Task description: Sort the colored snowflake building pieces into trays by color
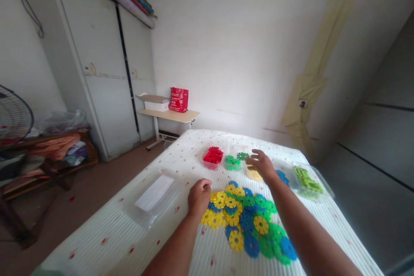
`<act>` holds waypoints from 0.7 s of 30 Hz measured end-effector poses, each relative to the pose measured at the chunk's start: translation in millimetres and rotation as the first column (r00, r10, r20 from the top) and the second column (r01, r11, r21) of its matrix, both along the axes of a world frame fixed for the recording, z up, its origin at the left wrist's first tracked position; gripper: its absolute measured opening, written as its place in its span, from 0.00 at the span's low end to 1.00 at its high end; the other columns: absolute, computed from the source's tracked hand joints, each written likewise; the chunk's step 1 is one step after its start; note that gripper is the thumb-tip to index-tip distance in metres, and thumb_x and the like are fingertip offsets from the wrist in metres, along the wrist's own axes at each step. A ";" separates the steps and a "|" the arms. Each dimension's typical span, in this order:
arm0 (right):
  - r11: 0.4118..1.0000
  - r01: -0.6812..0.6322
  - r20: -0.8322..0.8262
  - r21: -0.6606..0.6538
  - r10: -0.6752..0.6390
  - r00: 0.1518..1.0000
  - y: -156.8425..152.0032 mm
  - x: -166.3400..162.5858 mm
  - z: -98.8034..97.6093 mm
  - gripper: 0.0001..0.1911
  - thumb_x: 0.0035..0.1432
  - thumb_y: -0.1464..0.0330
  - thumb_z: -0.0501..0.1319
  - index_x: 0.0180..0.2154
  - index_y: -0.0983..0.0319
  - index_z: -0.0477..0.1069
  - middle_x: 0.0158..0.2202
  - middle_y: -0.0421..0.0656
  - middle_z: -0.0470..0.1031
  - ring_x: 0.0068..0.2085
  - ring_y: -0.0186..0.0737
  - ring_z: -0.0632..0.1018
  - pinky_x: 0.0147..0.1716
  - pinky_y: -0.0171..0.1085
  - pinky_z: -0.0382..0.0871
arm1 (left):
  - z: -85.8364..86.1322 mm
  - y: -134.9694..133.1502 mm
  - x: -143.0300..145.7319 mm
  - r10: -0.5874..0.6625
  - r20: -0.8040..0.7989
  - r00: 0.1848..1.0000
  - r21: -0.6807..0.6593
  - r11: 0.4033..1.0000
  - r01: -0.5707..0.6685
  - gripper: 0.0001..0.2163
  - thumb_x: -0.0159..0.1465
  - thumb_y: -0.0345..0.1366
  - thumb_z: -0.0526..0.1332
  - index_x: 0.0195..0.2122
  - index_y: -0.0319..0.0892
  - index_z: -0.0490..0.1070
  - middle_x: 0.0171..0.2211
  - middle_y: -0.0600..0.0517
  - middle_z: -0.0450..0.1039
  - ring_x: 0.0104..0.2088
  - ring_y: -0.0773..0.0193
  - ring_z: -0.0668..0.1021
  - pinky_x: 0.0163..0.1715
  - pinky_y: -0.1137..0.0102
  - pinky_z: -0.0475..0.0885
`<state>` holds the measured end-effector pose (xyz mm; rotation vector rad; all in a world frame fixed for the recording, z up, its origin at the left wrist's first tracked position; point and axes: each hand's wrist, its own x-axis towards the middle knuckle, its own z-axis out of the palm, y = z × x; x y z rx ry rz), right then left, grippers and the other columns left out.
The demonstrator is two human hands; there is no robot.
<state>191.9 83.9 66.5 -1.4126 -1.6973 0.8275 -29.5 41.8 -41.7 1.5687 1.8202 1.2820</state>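
Note:
My left hand (199,197) is closed, thumb against curled fingers, at the left edge of a pile of notched plastic discs (247,214) in yellow, blue and green. Whatever it may hold is hidden. My right hand (261,164) is open with fingers apart, above a clear tub of yellow discs (254,174). Just left of its fingertips is a green disc (242,156), beside a tub of green discs (233,163); I cannot tell whether the disc rests on anything. Partly behind my right forearm are blue discs (282,177).
A tub of red pieces (213,157) stands at the back, and a clear box of light-green pieces (308,180) at the right. On the left lies a clear plastic container (155,196) with white paper. Beyond the bed's far edge, a small table (181,116) carries a red bag (178,99).

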 end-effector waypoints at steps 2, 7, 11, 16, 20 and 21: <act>0.999 0.024 -0.004 0.025 -0.024 1.000 -2.3 -2.7 -4.5 0.17 0.61 0.64 0.56 0.50 0.62 0.64 0.50 0.46 0.67 0.46 0.41 0.72 0.43 0.46 0.70 | 0.4 -0.3 -0.1 -0.004 -0.001 1.000 0.001 1.000 0.004 0.09 0.55 0.26 0.55 0.31 0.42 0.74 0.33 0.52 0.77 0.35 0.67 0.76 0.38 0.75 0.67; 0.987 0.117 0.075 0.111 -0.125 0.989 -27.9 15.5 -24.6 0.15 0.59 0.59 0.55 0.41 0.63 0.70 0.37 0.45 0.75 0.34 0.40 0.77 0.31 0.37 0.70 | -0.4 -0.3 0.5 -0.016 0.008 1.000 -0.010 1.000 0.016 0.09 0.55 0.26 0.54 0.32 0.42 0.73 0.33 0.52 0.77 0.34 0.67 0.76 0.38 0.74 0.67; 0.966 0.159 0.227 0.203 -0.204 0.952 -51.2 52.2 -44.3 0.16 0.54 0.58 0.52 0.31 0.62 0.71 0.24 0.42 0.74 0.23 0.39 0.76 0.24 0.34 0.66 | -0.4 -0.2 0.7 -0.019 0.020 1.000 -0.016 1.000 0.019 0.10 0.55 0.26 0.54 0.32 0.42 0.74 0.33 0.52 0.77 0.34 0.66 0.76 0.37 0.74 0.67; 0.944 0.255 0.320 0.208 -0.312 0.895 -68.1 90.0 -69.8 0.16 0.50 0.56 0.51 0.29 0.59 0.70 0.25 0.42 0.77 0.25 0.41 0.76 0.26 0.35 0.67 | -1.1 1.1 -0.2 -0.034 0.030 0.999 -0.006 0.999 0.035 0.10 0.55 0.27 0.54 0.31 0.41 0.74 0.32 0.52 0.77 0.33 0.66 0.76 0.37 0.74 0.67; 0.938 0.289 0.356 0.191 -0.341 0.870 -70.2 99.6 -88.0 0.15 0.49 0.57 0.51 0.30 0.58 0.71 0.29 0.42 0.79 0.31 0.43 0.77 0.30 0.35 0.67 | -2.4 2.0 -1.8 -0.051 0.042 0.998 -0.003 0.999 0.051 0.10 0.55 0.27 0.53 0.32 0.40 0.74 0.31 0.51 0.77 0.34 0.66 0.76 0.37 0.73 0.68; 0.941 0.282 0.363 0.188 -0.333 0.870 -69.6 100.3 -91.3 0.16 0.49 0.57 0.51 0.30 0.58 0.72 0.30 0.42 0.79 0.32 0.44 0.78 0.31 0.35 0.67 | -2.2 2.0 -2.5 -0.056 0.047 0.997 -0.005 0.998 0.056 0.11 0.55 0.27 0.53 0.32 0.40 0.74 0.31 0.51 0.77 0.34 0.65 0.76 0.37 0.73 0.68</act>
